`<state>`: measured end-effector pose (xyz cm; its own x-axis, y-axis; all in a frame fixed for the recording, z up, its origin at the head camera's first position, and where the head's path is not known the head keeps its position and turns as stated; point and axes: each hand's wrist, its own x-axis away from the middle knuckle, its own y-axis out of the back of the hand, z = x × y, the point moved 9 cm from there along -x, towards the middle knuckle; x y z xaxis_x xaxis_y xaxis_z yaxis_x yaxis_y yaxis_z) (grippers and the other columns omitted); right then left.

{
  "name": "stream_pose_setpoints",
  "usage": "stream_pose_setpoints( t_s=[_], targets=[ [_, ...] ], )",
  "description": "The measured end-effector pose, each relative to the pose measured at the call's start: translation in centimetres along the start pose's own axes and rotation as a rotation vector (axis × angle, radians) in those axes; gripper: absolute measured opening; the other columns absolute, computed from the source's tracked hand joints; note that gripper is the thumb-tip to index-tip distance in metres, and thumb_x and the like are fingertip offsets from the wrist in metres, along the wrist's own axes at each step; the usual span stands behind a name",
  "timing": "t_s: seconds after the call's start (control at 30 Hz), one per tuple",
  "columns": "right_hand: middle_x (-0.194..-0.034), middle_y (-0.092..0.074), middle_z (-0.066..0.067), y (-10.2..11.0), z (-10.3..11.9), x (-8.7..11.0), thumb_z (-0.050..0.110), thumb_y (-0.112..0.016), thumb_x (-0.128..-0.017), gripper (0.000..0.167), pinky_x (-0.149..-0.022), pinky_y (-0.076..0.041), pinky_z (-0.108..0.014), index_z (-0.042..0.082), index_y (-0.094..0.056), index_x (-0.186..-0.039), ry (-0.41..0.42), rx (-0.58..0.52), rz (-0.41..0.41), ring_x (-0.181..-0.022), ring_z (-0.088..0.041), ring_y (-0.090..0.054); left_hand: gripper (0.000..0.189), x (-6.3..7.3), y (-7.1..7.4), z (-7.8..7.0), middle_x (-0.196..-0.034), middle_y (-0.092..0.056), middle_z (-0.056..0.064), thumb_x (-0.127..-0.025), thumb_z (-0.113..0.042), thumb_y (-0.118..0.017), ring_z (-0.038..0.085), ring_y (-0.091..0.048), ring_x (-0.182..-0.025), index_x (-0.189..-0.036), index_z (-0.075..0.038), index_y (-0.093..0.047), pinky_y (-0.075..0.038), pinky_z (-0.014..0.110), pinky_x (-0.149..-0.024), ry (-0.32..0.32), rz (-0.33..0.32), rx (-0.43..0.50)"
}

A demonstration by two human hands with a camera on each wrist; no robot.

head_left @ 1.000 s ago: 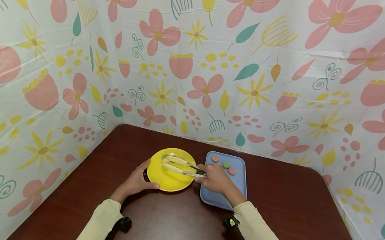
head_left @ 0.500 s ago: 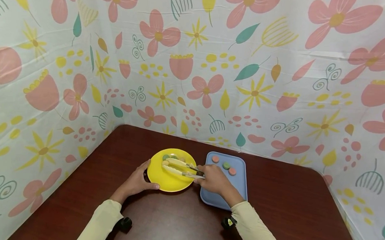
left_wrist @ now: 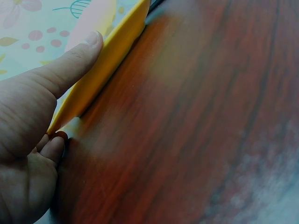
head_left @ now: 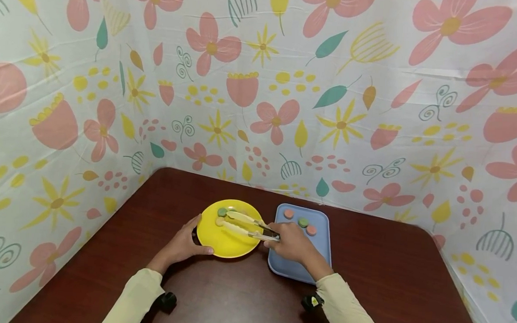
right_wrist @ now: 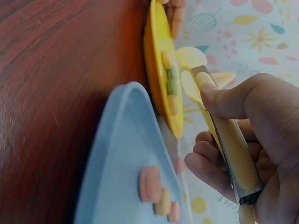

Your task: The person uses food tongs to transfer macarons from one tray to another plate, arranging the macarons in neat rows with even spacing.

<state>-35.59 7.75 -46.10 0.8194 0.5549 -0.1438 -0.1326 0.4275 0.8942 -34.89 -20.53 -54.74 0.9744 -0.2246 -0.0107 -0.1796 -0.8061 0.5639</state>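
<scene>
My left hand [head_left: 183, 242] grips the rim of a yellow plate [head_left: 230, 247], thumb on top and fingers underneath, as the left wrist view shows. My right hand [head_left: 291, 242] holds tongs [right_wrist: 236, 158] by their metal handle. The cream tips of the tongs point left over the plate, spread apart with nothing seen between them. Beside the tips lie a green macaron [head_left: 222, 212] and a tan macaron [head_left: 220, 221]. The right wrist view has several macarons in a row on the plate; in the head view the tongs partly hide them.
A blue rectangular tray [head_left: 286, 268] lies right of the plate, partly under my right forearm. On it are a green macaron [head_left: 303, 222] and two pink macarons, one at the far left corner [head_left: 288, 214]. Flowered cloth [head_left: 279, 85] hangs behind the brown table [head_left: 379, 263].
The tongs have drawn slightly right, away from the tan macaron, and now cover a second green macaron seen half a second ago. My left hand and the plate have stayed put.
</scene>
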Motion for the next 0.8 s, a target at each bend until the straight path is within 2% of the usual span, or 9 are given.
stream_pose_setpoints(
  t_s=[0.07, 0.17, 0.3, 0.33, 0.43, 0.6, 0.7, 0.8],
  targets=[
    [-0.098, -0.075, 0.002, 0.8, 0.0, 0.5, 0.024, -0.080, -0.090, 0.039, -0.064, -0.050, -0.028, 0.008, -0.073, -0.125, 0.003, 0.008, -0.022, -0.071, -0.005, -0.060, 0.125, 0.0, 0.0, -0.1, -0.169, -0.014, 0.020, -0.075, -0.048, -0.090, 0.043, -0.017, -0.154, -0.165, -0.006, -0.013, -0.032, 0.062, -0.115, -0.006, 0.001, 0.000],
    [-0.082, -0.072, 0.005, 2.3, 0.0, 1.3, 0.025, -0.081, -0.089, 0.036, -0.057, -0.044, -0.027, 0.008, -0.074, -0.121, 0.004, 0.025, -0.047, -0.060, -0.004, -0.053, 0.125, -0.1, 0.0, -0.1, -0.169, -0.014, 0.020, -0.075, -0.048, -0.090, 0.044, -0.017, -0.154, -0.164, -0.006, -0.014, -0.032, 0.062, -0.115, -0.011, -0.001, 0.004],
    [-0.067, -0.064, 0.011, 4.3, -0.3, 2.5, 0.028, -0.082, -0.088, 0.044, -0.054, -0.041, -0.027, 0.007, -0.073, -0.126, -0.024, 0.030, -0.072, -0.054, -0.003, -0.048, 0.125, -0.1, -0.1, 0.0, -0.169, -0.014, 0.020, -0.075, -0.049, -0.090, 0.044, -0.016, -0.154, -0.165, -0.006, -0.014, -0.030, 0.064, -0.115, -0.006, -0.001, -0.002],
    [-0.067, -0.063, 0.011, 4.7, -0.4, 2.8, 0.028, -0.082, -0.088, 0.049, -0.054, -0.041, -0.026, 0.007, -0.070, -0.131, -0.028, 0.017, -0.076, -0.054, -0.004, -0.048, 0.125, -0.1, -0.1, 0.1, -0.169, -0.014, 0.020, -0.075, -0.049, -0.090, 0.044, -0.016, -0.154, -0.164, -0.006, -0.014, -0.029, 0.064, -0.115, -0.002, -0.003, -0.002],
    [-0.064, -0.056, 0.011, 5.9, -0.9, 3.6, 0.029, -0.082, -0.089, 0.043, -0.052, -0.039, -0.026, 0.010, -0.072, -0.127, -0.057, 0.024, -0.087, -0.055, -0.006, -0.045, 0.125, -0.1, 0.0, 0.2, -0.169, -0.015, 0.020, -0.075, -0.049, -0.090, 0.044, -0.016, -0.154, -0.164, -0.006, -0.014, -0.029, 0.064, -0.115, 0.009, -0.005, -0.005],
    [-0.063, -0.054, 0.008, 7.5, -2.1, 5.5, 0.029, -0.080, -0.089, 0.046, -0.051, -0.038, -0.027, 0.008, -0.071, -0.129, -0.153, 0.050, -0.082, -0.055, -0.010, -0.044, 0.125, -0.1, -0.1, 0.3, -0.169, -0.015, 0.021, -0.075, -0.050, -0.090, 0.045, -0.017, -0.153, -0.164, -0.005, -0.014, -0.030, 0.064, -0.115, 0.006, 0.000, -0.015],
    [-0.069, -0.057, 0.007, 8.2, -2.9, 6.7, 0.030, -0.080, -0.088, 0.057, -0.052, -0.038, -0.028, 0.005, -0.066, -0.137, -0.207, 0.062, -0.076, -0.058, -0.012, -0.045, 0.125, -0.1, -0.2, 0.1, -0.169, -0.014, 0.022, -0.075, -0.048, -0.090, 0.045, -0.018, -0.153, -0.164, -0.004, -0.013, -0.032, 0.063, -0.114, -0.004, -0.001, -0.012],
    [-0.076, -0.060, 0.004, 8.8, -3.5, 8.0, 0.030, -0.080, -0.089, 0.058, -0.053, -0.038, -0.028, 0.003, -0.065, -0.138, -0.228, 0.061, -0.080, -0.061, -0.012, -0.047, 0.124, -0.1, -0.3, -0.1, -0.169, -0.015, 0.021, -0.075, -0.047, -0.090, 0.045, -0.018, -0.153, -0.164, -0.005, -0.014, -0.032, 0.063, -0.114, -0.016, -0.002, -0.011]
  ],
)
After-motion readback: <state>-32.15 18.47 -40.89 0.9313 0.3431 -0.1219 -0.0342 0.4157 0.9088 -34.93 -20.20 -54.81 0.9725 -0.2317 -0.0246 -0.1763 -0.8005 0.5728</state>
